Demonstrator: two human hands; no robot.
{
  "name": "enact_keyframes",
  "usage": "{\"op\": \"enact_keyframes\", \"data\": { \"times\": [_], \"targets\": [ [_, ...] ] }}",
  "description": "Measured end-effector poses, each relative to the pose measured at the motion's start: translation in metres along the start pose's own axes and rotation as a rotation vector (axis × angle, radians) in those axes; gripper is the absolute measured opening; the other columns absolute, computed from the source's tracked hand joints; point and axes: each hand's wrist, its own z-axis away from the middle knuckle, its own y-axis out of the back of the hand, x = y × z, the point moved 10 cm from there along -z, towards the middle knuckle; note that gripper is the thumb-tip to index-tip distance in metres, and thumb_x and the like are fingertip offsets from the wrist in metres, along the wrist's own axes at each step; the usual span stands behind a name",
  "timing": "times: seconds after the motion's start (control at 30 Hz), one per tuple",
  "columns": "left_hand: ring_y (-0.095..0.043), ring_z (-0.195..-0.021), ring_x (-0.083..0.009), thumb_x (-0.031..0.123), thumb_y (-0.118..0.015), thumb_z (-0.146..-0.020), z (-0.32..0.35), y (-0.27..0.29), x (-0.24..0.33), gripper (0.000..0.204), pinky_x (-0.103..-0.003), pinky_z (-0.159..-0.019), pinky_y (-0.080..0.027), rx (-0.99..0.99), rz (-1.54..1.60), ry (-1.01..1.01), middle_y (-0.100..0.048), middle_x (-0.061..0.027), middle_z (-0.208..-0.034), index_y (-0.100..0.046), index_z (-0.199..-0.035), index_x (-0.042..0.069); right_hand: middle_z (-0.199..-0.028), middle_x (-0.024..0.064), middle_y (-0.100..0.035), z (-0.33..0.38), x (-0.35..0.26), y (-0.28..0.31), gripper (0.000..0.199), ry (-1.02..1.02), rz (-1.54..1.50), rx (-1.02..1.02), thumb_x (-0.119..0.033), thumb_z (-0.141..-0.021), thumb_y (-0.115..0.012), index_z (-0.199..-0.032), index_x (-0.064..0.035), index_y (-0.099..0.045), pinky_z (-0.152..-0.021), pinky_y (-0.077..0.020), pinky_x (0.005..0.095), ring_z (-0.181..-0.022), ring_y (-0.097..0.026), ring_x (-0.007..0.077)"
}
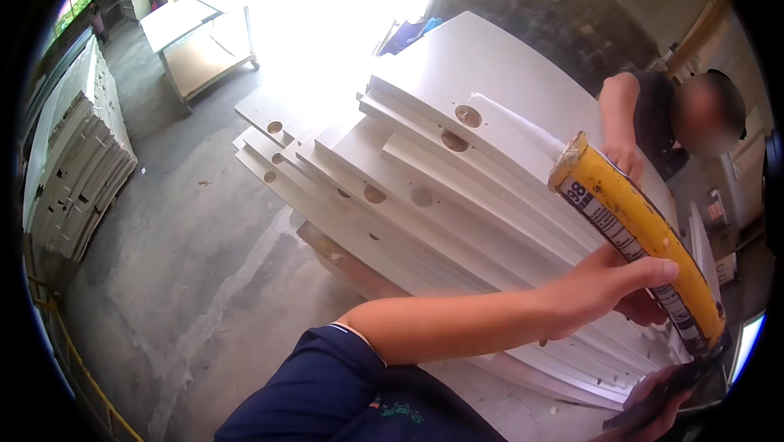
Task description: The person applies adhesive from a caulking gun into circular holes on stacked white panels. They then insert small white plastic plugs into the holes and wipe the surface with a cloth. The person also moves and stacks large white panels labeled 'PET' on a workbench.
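My left hand [625,283] is wrapped around the body of a yellow sealant cartridge [633,205], with the thumb laid across it. The tube is scuffed, and a pale tapered shape like a nozzle [514,124] runs from its far end over the top white panel. Low on the right, my right hand [665,413] closes around a black tool [674,389] by the cartridge's near end. That tool's full shape is hidden at the dark rim. Beneath the cartridge lies a stack of white door panels [490,58] with round holes near their edges.
Across the stack, a co-worker [653,107] leans in with a hand [622,156] by the top panel. Another pile of panels [82,148] stands on the left. A wheeled table [208,58] is at the back, near a bright doorway. Yellow railing [82,368] lines the lower left.
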Motion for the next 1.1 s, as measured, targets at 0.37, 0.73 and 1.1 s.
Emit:
{"op": "enact_keyframes", "data": {
  "times": [0.37,0.73,1.1],
  "targets": [
    [-0.066,-0.098,-0.0268,0.045,-0.066,-0.084,0.017,0.023,-0.009,0.073,-0.035,-0.083,-0.057,-0.002,0.207,-0.088,-0.058,-0.0242,-0.116,-0.039,-0.129,-0.006,-0.079,0.0167,-0.057,-0.011,-0.02,-0.028,0.066,-0.003,0.166,0.075,-0.054,-0.081,-0.063,-0.108,0.0052,-0.052,-0.053,-0.0451,0.0305,-0.062,-0.055,0.0249],
    [-0.064,-0.104,-0.0308,0.047,-0.064,-0.083,0.016,0.015,0.01,0.077,-0.039,-0.09,-0.055,-0.063,0.245,-0.135,-0.056,-0.0266,-0.119,-0.037,-0.13,-0.007,-0.071,0.0127,-0.05,-0.024,-0.037,-0.064,0.047,-0.188,0.213,-0.048,-0.033,-0.078,-0.072,-0.1,0.0013,-0.047,-0.051,-0.0471,0.0282,-0.055,-0.05,0.0198],
    [-0.065,-0.102,-0.0305,0.048,-0.063,-0.083,0.013,0.008,0.018,0.079,-0.04,-0.091,-0.054,-0.091,0.27,-0.163,-0.056,-0.0267,-0.12,-0.036,-0.133,-0.007,-0.07,0.0118,-0.049,-0.026,-0.052,-0.063,0.035,-0.144,0.204,-0.039,-0.015,-0.08,-0.07,-0.1,0.0015,-0.047,-0.051,-0.0443,0.0272,-0.054,-0.049,0.0192]
  ]
}}
